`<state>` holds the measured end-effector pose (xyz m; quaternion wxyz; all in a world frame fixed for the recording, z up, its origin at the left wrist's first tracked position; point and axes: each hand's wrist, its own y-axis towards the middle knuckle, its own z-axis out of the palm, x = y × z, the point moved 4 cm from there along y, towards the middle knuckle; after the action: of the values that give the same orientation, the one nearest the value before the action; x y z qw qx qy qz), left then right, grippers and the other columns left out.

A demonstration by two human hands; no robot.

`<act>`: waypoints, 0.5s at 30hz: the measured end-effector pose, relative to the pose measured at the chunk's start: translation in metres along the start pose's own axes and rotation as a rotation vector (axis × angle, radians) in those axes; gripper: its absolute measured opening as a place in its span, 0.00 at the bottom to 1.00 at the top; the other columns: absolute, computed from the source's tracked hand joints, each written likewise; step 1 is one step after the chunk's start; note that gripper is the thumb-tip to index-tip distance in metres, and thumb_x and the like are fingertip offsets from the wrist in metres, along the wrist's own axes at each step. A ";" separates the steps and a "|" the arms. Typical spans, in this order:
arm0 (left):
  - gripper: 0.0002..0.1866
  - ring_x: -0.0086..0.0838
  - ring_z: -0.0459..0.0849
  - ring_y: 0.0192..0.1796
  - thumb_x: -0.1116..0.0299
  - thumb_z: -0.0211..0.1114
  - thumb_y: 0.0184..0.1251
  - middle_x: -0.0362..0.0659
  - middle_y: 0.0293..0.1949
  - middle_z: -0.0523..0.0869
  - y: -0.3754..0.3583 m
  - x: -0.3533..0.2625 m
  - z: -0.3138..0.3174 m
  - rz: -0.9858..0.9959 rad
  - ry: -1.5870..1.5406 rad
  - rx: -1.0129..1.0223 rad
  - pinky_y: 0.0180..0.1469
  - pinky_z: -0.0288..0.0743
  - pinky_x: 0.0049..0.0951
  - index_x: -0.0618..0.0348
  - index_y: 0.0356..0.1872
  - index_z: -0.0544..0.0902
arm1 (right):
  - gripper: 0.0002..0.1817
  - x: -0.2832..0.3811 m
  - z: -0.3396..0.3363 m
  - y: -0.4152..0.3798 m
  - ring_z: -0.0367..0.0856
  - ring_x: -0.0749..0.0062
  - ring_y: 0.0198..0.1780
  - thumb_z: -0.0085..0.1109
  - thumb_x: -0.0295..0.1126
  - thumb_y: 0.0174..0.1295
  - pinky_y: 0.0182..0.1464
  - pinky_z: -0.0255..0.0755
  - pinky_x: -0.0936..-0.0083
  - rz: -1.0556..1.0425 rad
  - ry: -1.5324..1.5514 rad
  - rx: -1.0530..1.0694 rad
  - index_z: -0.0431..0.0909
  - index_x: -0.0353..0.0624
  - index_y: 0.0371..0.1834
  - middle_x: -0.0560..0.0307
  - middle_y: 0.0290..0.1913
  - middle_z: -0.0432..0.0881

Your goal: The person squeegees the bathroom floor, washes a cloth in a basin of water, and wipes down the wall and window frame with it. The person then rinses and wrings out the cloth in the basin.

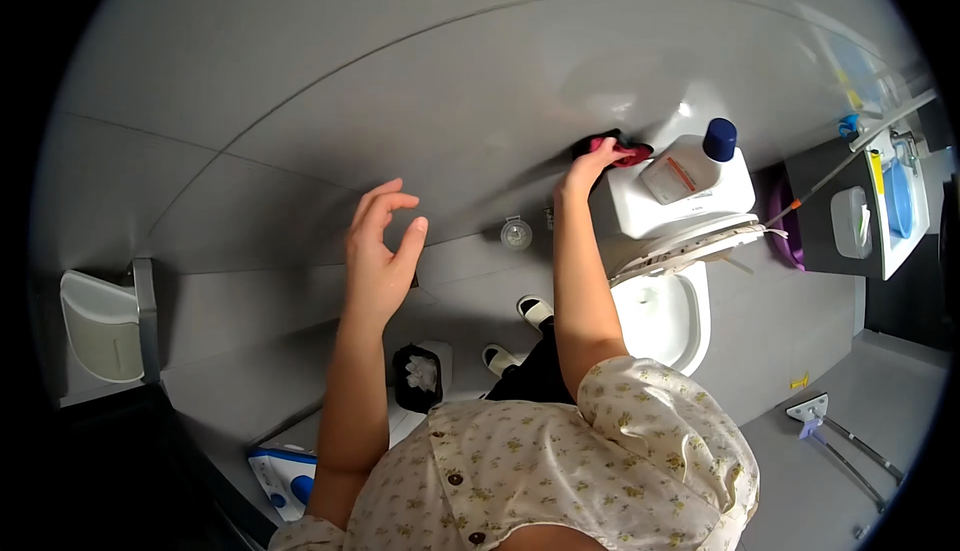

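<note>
My right hand (pixel 583 173) reaches to the left end of the white toilet tank (pixel 630 199), close to the grey wall. Its fingers are closed on a crumpled red-and-black cloth (pixel 628 154), partly hidden by the hand. Beside the cloth, a large white bottle (pixel 680 173) with a dark blue cap stands on the tank lid. My left hand (pixel 382 251) is raised in front of the wall, fingers curved and apart, holding nothing. Below the tank is the toilet bowl (pixel 652 313), its seat and lid tipped up.
A bin (pixel 421 376) with a liner stands on the floor near my feet. To the right are a sink cabinet (pixel 838 213), a purple basin (pixel 786 221) and a long pole (pixel 840 166). Long-handled floor tools (pixel 845 441) lie lower right. A wall-mounted holder (pixel 105 326) is at the left.
</note>
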<state>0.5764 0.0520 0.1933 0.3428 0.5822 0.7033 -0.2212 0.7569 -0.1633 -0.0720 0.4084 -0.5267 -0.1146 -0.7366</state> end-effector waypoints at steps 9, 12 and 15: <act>0.09 0.36 0.73 0.62 0.74 0.60 0.63 0.47 0.60 0.74 -0.027 0.043 -0.042 -0.101 0.004 -0.086 0.62 0.68 0.39 0.60 0.44 0.78 | 0.44 -0.079 0.048 -0.149 0.56 0.57 0.71 0.21 0.70 0.64 0.71 0.51 0.60 0.780 0.428 0.123 0.45 0.50 0.74 0.57 0.74 0.52; 0.09 0.36 0.73 0.62 0.74 0.59 0.63 0.46 0.60 0.74 -0.045 0.056 -0.065 -0.164 0.017 -0.138 0.61 0.68 0.37 0.59 0.44 0.78 | 0.55 -0.115 0.086 -0.269 0.29 0.50 0.78 0.13 0.80 0.52 0.69 0.25 0.33 1.278 0.570 0.245 0.38 0.54 0.77 0.56 0.78 0.34; 0.09 0.36 0.74 0.60 0.72 0.61 0.62 0.47 0.59 0.75 -0.060 0.063 -0.091 -0.181 0.055 -0.241 0.60 0.68 0.36 0.58 0.43 0.79 | 0.53 -0.104 0.116 -0.330 0.29 0.51 0.78 0.14 0.78 0.55 0.70 0.25 0.36 1.445 0.675 0.251 0.38 0.53 0.77 0.57 0.79 0.33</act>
<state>0.4925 0.1450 0.2023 0.3693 0.4771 0.7835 -0.1491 0.6092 0.1675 -0.0273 0.8525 -0.1699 0.3018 -0.3914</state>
